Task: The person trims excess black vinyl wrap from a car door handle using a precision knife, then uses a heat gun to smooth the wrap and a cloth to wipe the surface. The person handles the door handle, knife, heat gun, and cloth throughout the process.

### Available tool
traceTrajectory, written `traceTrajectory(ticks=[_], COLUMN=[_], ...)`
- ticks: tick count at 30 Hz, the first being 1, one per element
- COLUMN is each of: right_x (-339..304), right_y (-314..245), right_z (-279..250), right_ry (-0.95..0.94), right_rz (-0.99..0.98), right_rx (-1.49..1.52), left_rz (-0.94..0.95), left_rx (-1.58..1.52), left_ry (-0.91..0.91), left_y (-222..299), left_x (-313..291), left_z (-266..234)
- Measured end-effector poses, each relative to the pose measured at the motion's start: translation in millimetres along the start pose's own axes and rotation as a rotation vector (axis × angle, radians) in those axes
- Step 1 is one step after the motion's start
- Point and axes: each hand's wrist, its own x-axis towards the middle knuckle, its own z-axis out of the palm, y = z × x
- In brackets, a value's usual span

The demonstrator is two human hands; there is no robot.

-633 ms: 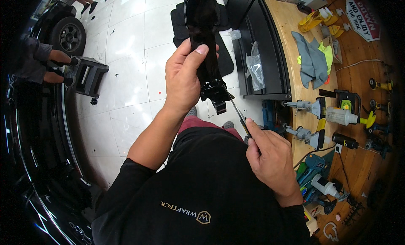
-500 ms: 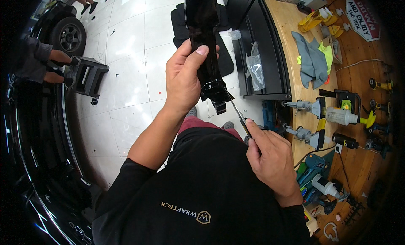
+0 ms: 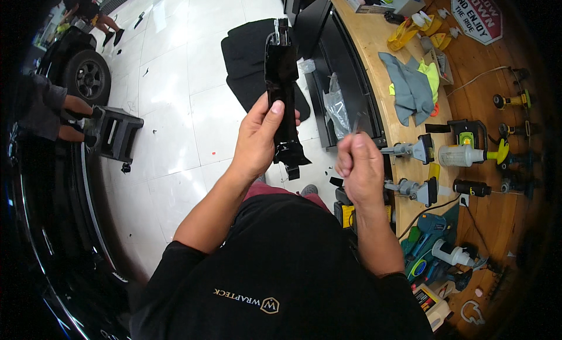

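Note:
My left hand [image 3: 257, 135] is closed around a long glossy black plastic part [image 3: 282, 65], thumb on its upper face. The part stands nearly lengthwise in front of me, with a bracket-like lower end [image 3: 291, 158] that has tabs. My right hand [image 3: 364, 167] is raised to the right of the part, apart from it, fingers curled in. From its top pokes the blurred tip of a slim knife [image 3: 359, 122]; the handle is hidden in the fist.
A wooden workbench [image 3: 351, 18] with spray bottles, a grey cloth [image 3: 407, 88] and clamps runs along the right. Black mats [image 3: 252, 53] lie on the floor ahead. A black car [image 3: 58, 223] fills the left, where a person's legs show by a black step stool [image 3: 120, 129].
My right hand has lifted the slim knife away from the black part's lower end, moving up. The part has been lowered and its far end is now in view.

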Motion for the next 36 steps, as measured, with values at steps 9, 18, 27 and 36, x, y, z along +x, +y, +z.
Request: traceTrajectory(ticks=[9,18,27,36], right_x=[12.8,15.0,40.5,74.9], right_y=[24.9,26.9,37.7,8.7], right_z=[26.6,33.6,-18.2,-54.9], right_ry=[0.000,0.063,0.269,0.690], right_rz=[0.059,0.214,0.091,-0.478], right_rx=[-0.381,-0.233,-0.130,-0.843], left_rz=[0.205,0.319,0.068,-0.471], left_rx=[0.279,0.474,0.317,-0.080], left_ry=[0.007,0.020,-0.057,-0.145], left_y=[-2.5,-12.4,-6.1,6.8], left_x=[-5.5,-6.0,-19.7,-17.1], left_z=[16.4,14.1,22.9,15.2])
